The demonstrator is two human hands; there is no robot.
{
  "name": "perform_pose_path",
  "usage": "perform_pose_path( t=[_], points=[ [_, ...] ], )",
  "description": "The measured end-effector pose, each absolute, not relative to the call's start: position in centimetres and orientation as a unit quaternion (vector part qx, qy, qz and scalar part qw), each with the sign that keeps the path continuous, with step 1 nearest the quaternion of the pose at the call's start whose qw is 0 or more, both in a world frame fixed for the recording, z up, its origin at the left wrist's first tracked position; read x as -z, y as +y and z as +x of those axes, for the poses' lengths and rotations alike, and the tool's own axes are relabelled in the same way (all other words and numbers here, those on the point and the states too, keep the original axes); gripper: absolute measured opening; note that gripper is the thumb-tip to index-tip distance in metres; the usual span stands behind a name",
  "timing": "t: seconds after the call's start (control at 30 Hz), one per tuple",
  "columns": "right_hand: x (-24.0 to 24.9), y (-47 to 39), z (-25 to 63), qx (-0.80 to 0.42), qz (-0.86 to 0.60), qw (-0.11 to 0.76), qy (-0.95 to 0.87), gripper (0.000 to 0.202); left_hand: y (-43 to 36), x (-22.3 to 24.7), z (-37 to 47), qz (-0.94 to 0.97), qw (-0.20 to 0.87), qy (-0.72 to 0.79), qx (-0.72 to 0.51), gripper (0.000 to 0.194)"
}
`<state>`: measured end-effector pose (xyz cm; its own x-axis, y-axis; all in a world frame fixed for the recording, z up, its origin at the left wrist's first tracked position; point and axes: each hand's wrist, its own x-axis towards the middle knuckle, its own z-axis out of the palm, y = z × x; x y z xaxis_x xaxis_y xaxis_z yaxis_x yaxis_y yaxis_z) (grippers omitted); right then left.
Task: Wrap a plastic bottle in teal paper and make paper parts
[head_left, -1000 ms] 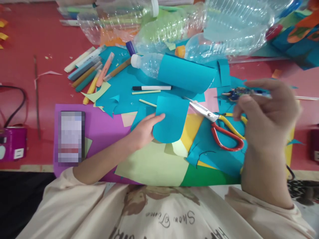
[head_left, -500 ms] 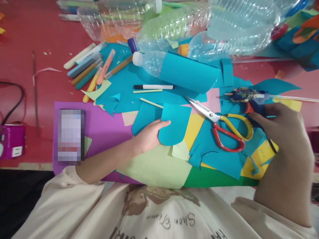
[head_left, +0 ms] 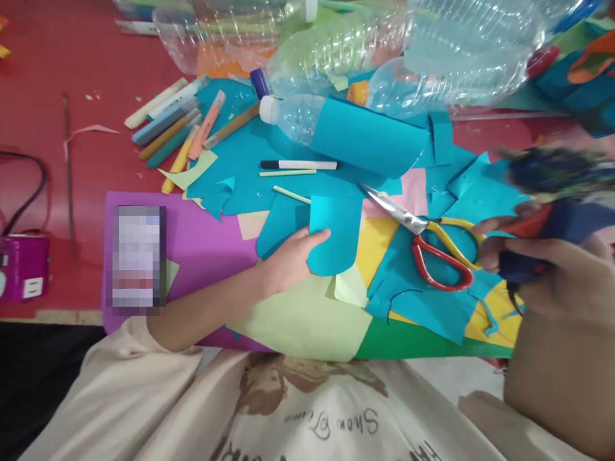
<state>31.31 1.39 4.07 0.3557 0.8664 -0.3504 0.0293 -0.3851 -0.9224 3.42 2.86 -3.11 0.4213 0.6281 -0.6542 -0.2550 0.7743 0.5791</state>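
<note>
My left hand [head_left: 293,259] pinches the left edge of a blue paper piece [head_left: 336,234] with a rounded lower edge. At the right, my right hand [head_left: 542,256] is closed around a dark blue glue gun [head_left: 571,224] with a red trigger; the gun is blurred and its far end leaves the frame. Scissors [head_left: 416,224] with one red and one yellow handle lie open on paper scraps between the hands. Above them rests a clear bottle [head_left: 298,121] wrapped in blue paper [head_left: 369,137].
Clear plastic bottles [head_left: 336,54] lie across the back. Markers [head_left: 168,128] are piled at the upper left. A phone [head_left: 138,256] lies on purple paper [head_left: 202,243]. A purple power socket [head_left: 26,269] with a black cable is at the far left of the red table [head_left: 38,96].
My right hand has lifted the glue gun and moved it right; its nozzle end is now blurred. The blue piece in my left hand has turned slightly.
</note>
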Motion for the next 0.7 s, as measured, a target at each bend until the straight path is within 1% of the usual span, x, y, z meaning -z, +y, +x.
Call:
perform_pose_path(
  t=[0.07,0.1,0.17,0.23,0.4,0.7],
  points=[
    [-3.9,0.9,29.6,-0.533,-0.670,0.395,-0.334,0.012,2.7,3.4,3.1,0.248,0.799,0.474,-0.275,0.037],
    [-3.7,0.6,28.8,-0.567,-0.650,0.377,-0.337,0.011,2.7,3.4,3.0,0.257,0.793,0.479,-0.275,0.039],
    [-3.2,0.4,27.2,-0.612,-0.606,0.371,-0.347,0.019,2.8,3.2,3.2,0.240,0.797,0.484,-0.268,0.036],
    [-2.7,0.3,26.0,-0.626,-0.583,0.374,-0.359,0.023,2.8,2.8,3.5,0.202,0.812,0.483,-0.259,0.033],
    [-1.6,0.4,24.0,-0.621,-0.569,0.345,-0.414,0.023,2.8,2.1,4.4,0.157,0.824,0.476,-0.264,0.037],
    [-1.2,0.8,22.5,-0.619,-0.565,0.351,-0.417,0.025,2.8,2.1,4.4,0.170,0.830,0.455,-0.276,0.034]
  ],
)
